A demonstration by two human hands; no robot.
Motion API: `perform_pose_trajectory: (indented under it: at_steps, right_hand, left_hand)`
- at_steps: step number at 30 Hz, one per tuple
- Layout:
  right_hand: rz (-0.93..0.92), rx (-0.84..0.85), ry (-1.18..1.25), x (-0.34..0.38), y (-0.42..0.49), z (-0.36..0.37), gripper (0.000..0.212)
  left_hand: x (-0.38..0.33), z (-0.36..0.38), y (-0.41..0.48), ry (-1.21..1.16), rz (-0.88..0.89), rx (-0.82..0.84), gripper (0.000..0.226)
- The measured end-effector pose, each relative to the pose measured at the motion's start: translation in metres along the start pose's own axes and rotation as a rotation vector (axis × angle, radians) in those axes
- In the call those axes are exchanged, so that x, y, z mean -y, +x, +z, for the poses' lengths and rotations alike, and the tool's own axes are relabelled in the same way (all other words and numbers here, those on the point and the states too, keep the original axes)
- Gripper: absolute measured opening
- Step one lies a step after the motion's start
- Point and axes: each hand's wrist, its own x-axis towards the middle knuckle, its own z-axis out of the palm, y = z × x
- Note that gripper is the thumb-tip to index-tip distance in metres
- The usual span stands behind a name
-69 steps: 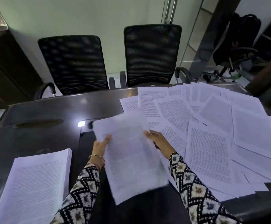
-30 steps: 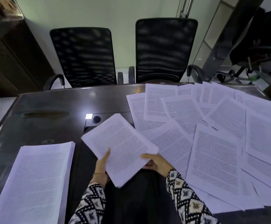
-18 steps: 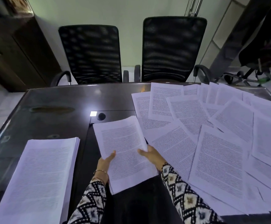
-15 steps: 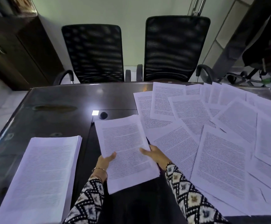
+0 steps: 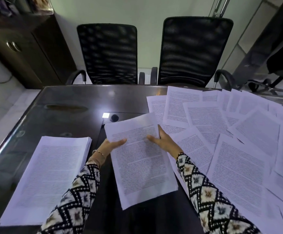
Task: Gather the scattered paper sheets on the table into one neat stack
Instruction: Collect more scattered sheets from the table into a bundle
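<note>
White bundle point(image 5: 140, 164): a handful of printed sheets held up between both hands, straight in front of the person. It looks lifted clear of the dark glossy table point(image 5: 66, 105).
Left hand point(image 5: 111, 146): pinches the bundle's left edge near the far end, with the thumb on the printed face and the fingers hidden underneath.
Right hand point(image 5: 162, 141): grips the right edge near the far corner, with the thumb on the face and the fingers curled round behind.
Stack point(image 5: 44, 176): a thick squared pile lying flat to the left of the bundle, just beside the left forearm, with a strip of bare table between them.
Long axis: both run near to far. In this wide view the bundle's far end leans a little left and the stack's a little right, so a small turn is probably needed.
Direction: the bundle likely has to travel left and down onto the stack.
Nearer hand: the left.
Loose sheets point(image 5: 238, 157): many sheets overlap across the right side of the table, some touching the right forearm, so much of the gathering is not yet done.
</note>
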Motion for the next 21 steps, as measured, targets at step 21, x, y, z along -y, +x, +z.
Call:
perform_pose_trajectory:
  at_steps: [21]
  right_hand:
    - [0.137,-0.238,0.048,0.048,-0.009,0.22,0.025]
  left_hand:
    - [0.056,-0.166,-0.099,0.184,0.035,-0.607,0.015]
